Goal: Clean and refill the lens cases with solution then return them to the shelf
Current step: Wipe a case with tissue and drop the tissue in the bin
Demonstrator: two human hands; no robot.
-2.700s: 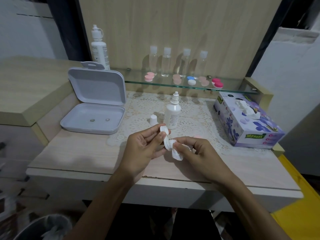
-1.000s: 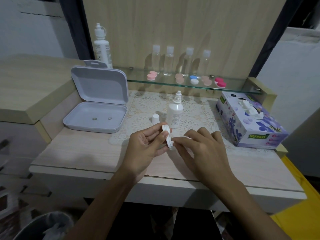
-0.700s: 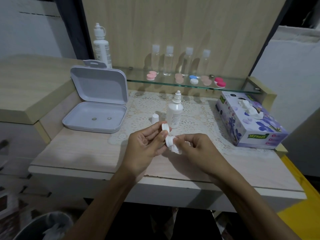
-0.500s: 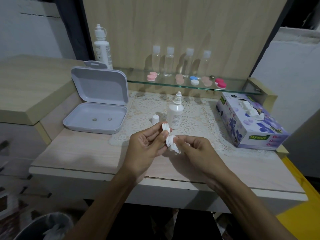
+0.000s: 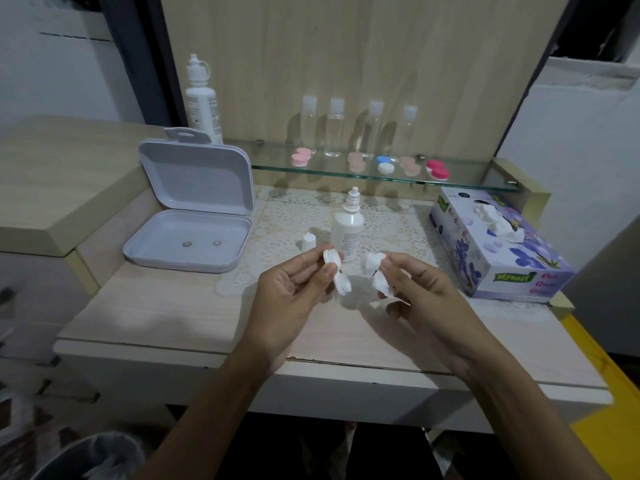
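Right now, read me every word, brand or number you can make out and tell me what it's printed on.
"Mysoft": green label on the front of the tissue box.
Pink lines under that label: too blurred to read.
Print on the tall white bottle behind the grey case: too small to read.
Print on the small dropper bottle on the lace mat: too small to read.

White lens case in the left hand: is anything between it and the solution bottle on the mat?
Nothing visible. The white lens case in the left hand sits just in front of the uncapped solution bottle; its cap stands off to the left.
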